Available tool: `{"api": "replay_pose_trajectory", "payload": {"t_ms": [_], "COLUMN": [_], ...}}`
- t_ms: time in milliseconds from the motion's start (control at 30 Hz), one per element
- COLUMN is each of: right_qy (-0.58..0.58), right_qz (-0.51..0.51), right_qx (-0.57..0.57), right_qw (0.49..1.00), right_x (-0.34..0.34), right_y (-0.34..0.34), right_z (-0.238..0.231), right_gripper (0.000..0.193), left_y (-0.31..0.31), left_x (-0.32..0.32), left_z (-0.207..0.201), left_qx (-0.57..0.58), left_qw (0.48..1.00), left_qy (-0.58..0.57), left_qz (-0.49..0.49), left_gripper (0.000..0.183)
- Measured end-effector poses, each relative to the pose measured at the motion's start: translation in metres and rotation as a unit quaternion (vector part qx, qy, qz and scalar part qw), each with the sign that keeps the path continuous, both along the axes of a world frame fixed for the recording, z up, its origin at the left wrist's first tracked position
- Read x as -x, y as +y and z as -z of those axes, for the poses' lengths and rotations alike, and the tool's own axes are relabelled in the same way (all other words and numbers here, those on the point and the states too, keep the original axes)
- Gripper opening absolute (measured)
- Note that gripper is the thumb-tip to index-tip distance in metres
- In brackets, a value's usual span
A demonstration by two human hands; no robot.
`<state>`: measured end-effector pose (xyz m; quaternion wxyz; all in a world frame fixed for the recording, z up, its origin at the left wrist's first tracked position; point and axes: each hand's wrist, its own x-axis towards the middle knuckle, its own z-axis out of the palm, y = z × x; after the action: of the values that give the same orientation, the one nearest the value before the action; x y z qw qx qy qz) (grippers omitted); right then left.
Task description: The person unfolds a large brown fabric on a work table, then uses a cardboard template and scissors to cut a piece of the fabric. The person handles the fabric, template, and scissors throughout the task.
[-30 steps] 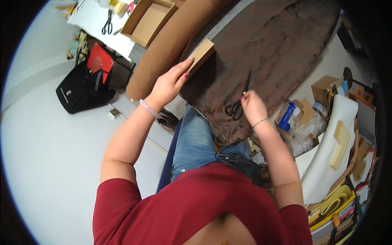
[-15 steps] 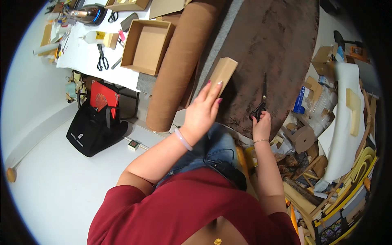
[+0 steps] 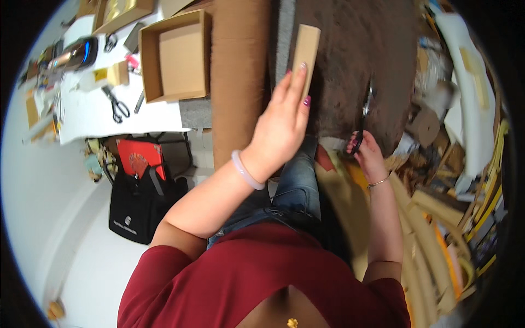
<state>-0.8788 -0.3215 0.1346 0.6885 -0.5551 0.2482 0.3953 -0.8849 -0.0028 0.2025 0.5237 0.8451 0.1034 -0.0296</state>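
Observation:
My left hand (image 3: 279, 126) grips a long, narrow tan box-like piece (image 3: 307, 46), with fingers on its top and thumb at its right side. The piece lies over dark brown fabric (image 3: 342, 65) spread on the table. Black-handled scissors (image 3: 365, 109) are in my right hand (image 3: 372, 156), at the fabric's near edge. Their blades point away from me over the cloth, blurred, so I cannot tell whether they are parted. A thick brown fabric roll (image 3: 238, 82) stretches away from me left of my left hand.
An open cardboard box (image 3: 175, 101) sits on the white table left of the roll. Another pair of scissors (image 3: 116, 104) and an iron-like appliance (image 3: 85, 52) lie beyond. Below is a black bag (image 3: 136, 208) with a red item (image 3: 141, 156). Foam and scraps (image 3: 426, 128) crowd the right.
The view has shifted. My right hand has drawn the scissors back toward the fabric's near edge and lifted them. My left hand and the tan piece have swung more upright.

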Motion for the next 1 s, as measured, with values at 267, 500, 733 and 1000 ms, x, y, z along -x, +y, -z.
{"api": "replay_pose_trajectory", "payload": {"t_ms": [267,500,733,1000], "right_qy": [0.001,0.053,0.024,-0.001], "right_qz": [0.036,0.059,0.034,0.066], "right_qx": [0.035,-0.046,-0.089,-0.085], "right_qw": [0.999,0.996,0.995,0.994], "right_x": [0.154,0.23,0.25,0.248], "right_y": [0.068,0.074,0.094,0.104], "right_z": [-0.011,0.019,0.046,0.06], "right_gripper": [0.019,0.021,0.018,0.026], "left_y": [0.015,-0.007,-0.015,-0.006], "left_x": [-0.001,-0.005,-0.013,-0.015], "left_z": [0.034,0.043,0.037,0.046], "left_qx": [0.126,0.15,0.233,0.179], "left_qw": [0.988,0.979,0.968,0.977], "left_qy": [-0.079,-0.135,-0.092,-0.113], "left_qz": [0.029,0.007,0.035,0.031], "left_gripper": [0.056,0.052,0.055,0.054]}}
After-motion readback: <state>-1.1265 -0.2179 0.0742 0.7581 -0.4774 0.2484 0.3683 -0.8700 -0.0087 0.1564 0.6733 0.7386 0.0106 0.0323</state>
